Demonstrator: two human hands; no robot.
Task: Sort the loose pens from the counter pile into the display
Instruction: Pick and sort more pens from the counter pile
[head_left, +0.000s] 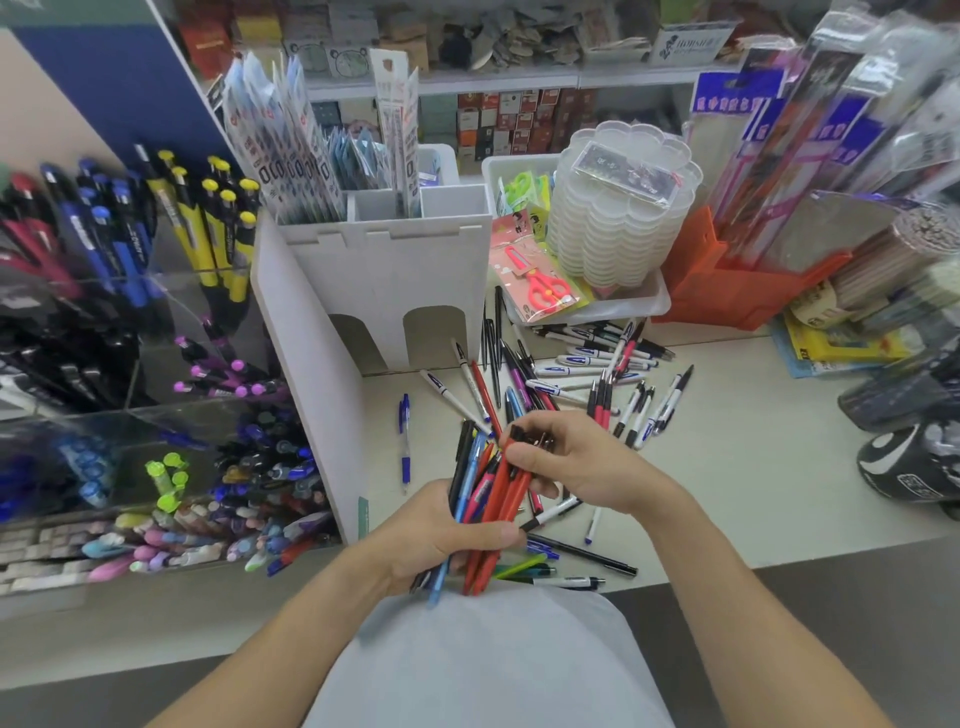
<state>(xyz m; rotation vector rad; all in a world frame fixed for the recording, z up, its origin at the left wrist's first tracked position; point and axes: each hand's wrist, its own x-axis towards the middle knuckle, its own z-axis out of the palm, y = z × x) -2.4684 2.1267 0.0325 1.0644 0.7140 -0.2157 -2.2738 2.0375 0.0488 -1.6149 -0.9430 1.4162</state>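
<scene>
Pens (582, 374) lie scattered on the counter (753, 467). The left hand (436, 535) grips a bundle of pens (485, 499); the right hand (566, 457) pinches the bundle's top, beside the display (130, 415).

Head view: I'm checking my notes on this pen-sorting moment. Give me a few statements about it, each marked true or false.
1. The left hand grips a bundle of pens. True.
2. The right hand rests flat on the counter. False: it pinches the tops of the red pens in the bundle.
3. A lone blue pen lies apart, left of the pile. True.
4. The red scissors lie loose among the pens. False: they sit packaged in the white tray.
</scene>
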